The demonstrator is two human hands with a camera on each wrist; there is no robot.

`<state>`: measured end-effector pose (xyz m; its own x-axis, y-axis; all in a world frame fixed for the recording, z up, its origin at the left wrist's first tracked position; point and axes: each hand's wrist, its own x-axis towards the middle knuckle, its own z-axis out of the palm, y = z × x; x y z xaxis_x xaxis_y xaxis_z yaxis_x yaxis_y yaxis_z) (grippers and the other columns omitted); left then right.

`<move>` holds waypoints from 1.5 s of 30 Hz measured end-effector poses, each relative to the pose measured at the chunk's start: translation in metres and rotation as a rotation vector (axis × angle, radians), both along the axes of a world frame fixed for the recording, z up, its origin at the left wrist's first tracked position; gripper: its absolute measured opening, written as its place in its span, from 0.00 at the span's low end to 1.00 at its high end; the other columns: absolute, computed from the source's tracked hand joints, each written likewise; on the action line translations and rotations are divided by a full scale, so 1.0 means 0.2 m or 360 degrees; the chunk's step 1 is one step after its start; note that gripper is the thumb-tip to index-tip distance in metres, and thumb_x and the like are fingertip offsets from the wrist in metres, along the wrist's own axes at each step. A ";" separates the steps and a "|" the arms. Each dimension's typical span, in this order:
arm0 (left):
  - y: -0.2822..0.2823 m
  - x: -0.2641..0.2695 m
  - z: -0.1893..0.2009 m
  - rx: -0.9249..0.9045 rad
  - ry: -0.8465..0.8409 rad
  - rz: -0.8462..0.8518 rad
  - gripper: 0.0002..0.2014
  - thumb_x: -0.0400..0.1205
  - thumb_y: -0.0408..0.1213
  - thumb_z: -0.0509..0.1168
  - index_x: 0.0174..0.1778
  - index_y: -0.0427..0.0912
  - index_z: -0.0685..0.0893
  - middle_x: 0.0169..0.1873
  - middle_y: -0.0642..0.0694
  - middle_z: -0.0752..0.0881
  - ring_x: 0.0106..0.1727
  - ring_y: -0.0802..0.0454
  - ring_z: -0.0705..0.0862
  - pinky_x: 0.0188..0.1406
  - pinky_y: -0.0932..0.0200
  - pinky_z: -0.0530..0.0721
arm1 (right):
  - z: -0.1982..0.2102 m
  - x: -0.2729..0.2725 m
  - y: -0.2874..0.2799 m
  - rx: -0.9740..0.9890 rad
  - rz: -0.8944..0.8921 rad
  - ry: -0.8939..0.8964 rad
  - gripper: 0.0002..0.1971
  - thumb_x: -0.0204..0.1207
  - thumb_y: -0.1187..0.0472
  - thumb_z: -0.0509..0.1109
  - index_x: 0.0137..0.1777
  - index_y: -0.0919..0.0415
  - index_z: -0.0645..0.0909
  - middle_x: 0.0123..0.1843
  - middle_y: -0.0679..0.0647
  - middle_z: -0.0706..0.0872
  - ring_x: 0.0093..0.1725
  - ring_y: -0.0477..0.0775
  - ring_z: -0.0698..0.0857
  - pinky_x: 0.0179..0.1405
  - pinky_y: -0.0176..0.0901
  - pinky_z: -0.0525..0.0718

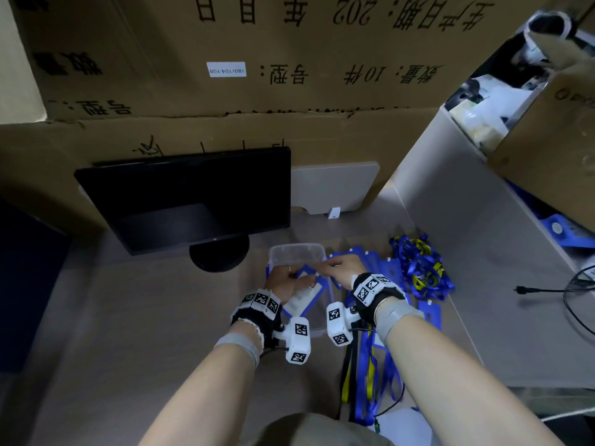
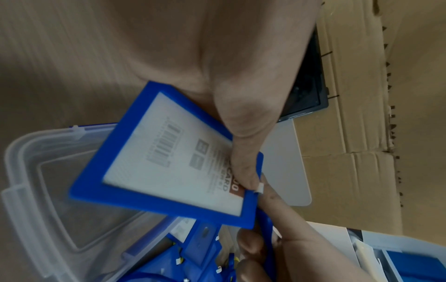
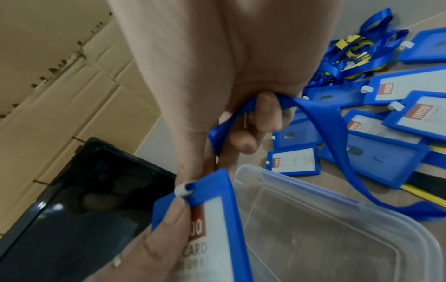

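My left hand (image 1: 285, 281) holds a blue badge holder (image 2: 169, 162) with a white barcode card inside, thumb pressed near its white clip (image 2: 259, 188). It hangs over a clear plastic box (image 1: 297, 255). My right hand (image 1: 338, 268) meets it at the clip end, with a blue lanyard strap (image 3: 321, 122) gripped in its curled fingers. The strap trails down to the right across the box rim (image 3: 357, 202). In the right wrist view the badge holder (image 3: 217, 192) and its clip (image 3: 182, 189) sit just past my fingertips.
Several more blue badge holders (image 3: 407, 112) lie on the table right of the box, beside a tangle of blue and yellow lanyards (image 1: 418, 268). A black monitor (image 1: 190, 197) stands behind on the left, before tall cardboard boxes (image 1: 289, 59). A black cable (image 1: 563, 291) lies far right.
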<state>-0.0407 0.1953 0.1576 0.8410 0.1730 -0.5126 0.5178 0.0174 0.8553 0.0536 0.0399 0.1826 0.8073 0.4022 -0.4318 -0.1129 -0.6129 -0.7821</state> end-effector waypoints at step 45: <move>0.10 -0.15 -0.19 0.0145 0.0274 0.0326 0.16 0.81 0.21 0.61 0.62 0.34 0.86 0.58 0.35 0.86 0.53 0.42 0.85 0.44 0.59 0.83 | -0.15 -0.06 0.09 0.0247 -0.0173 0.0648 0.26 0.80 0.80 0.58 0.75 0.61 0.75 0.68 0.62 0.82 0.58 0.59 0.85 0.47 0.41 0.87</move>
